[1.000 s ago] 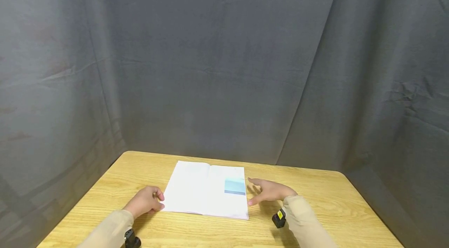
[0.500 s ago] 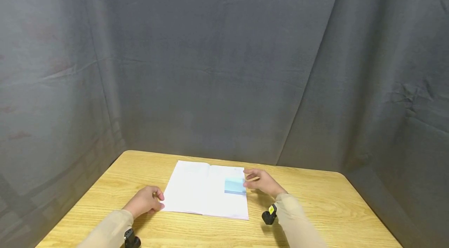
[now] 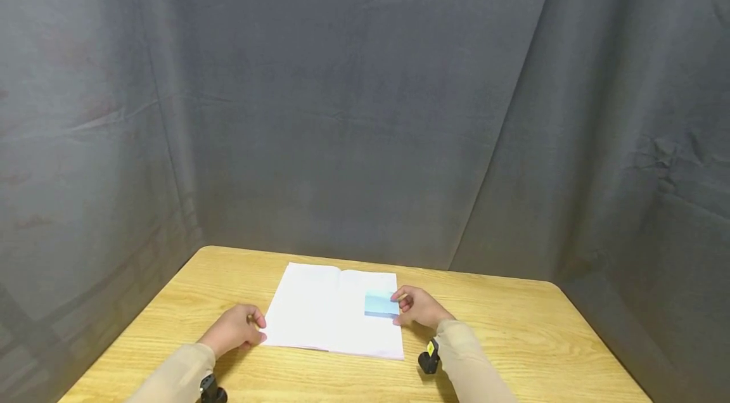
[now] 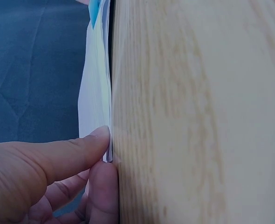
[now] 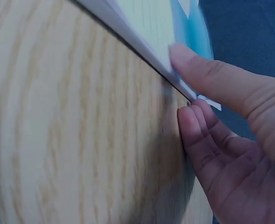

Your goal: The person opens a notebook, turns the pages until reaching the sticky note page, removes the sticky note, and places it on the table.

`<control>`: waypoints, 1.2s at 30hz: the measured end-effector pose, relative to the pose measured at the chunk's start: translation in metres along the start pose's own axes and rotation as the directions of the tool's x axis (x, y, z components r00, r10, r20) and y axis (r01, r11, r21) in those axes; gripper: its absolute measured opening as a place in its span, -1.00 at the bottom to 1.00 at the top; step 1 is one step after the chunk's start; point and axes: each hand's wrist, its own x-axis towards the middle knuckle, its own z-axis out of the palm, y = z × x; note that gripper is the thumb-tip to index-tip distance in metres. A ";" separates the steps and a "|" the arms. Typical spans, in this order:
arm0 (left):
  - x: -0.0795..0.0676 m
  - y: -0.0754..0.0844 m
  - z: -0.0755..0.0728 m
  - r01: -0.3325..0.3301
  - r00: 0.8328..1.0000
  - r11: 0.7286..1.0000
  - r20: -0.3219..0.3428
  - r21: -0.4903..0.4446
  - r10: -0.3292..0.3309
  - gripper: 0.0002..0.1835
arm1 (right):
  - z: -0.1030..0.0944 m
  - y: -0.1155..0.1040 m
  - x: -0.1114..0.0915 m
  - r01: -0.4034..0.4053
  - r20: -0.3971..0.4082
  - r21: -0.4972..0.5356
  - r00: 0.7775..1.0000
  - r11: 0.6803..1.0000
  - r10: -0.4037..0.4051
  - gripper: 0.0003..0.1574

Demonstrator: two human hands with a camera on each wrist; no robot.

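An open book [image 3: 325, 308] lies flat on the wooden table, its pages washed out white, with a light-blue rectangle [image 3: 380, 304] on the right-hand page. My left hand [image 3: 235, 329] pinches the book's near left corner; in the left wrist view the thumb [image 4: 77, 154] presses on the page edges with curled fingers just below. At the right edge, beside the blue rectangle, my right hand [image 3: 421, 309] grips the book. The right wrist view shows its thumb [image 5: 221, 81] on top of the page and the other fingertips [image 5: 191, 123] at the edge underneath.
The light wooden table [image 3: 502, 320] has rounded far corners. Grey cloth [image 3: 342, 105] hangs behind it and along both sides. Each sleeved wrist carries a small black camera, such as the right wrist camera [image 3: 429, 357].
My right hand has come in from the right, moved to the book's right edge beside the blue rectangle and closed its fingers there. The left hand and the book have stayed in place.
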 end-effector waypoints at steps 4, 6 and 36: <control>-0.001 0.000 0.001 -0.004 1.000 1.000 -0.022 -0.005 0.004 -0.78 | 0.001 0.001 0.001 -0.004 -0.014 -0.007 1.000 1.000 0.003 -0.59; -0.002 0.001 0.001 -0.003 1.000 1.000 -0.031 0.001 0.003 -0.78 | 0.001 0.003 0.002 -0.005 -0.022 -0.008 1.000 1.000 0.005 -0.62; -0.001 0.001 0.002 0.022 0.999 1.000 -0.045 0.003 -0.022 -0.78 | 0.002 0.006 0.006 -0.046 -0.036 0.287 0.998 0.957 0.059 -0.65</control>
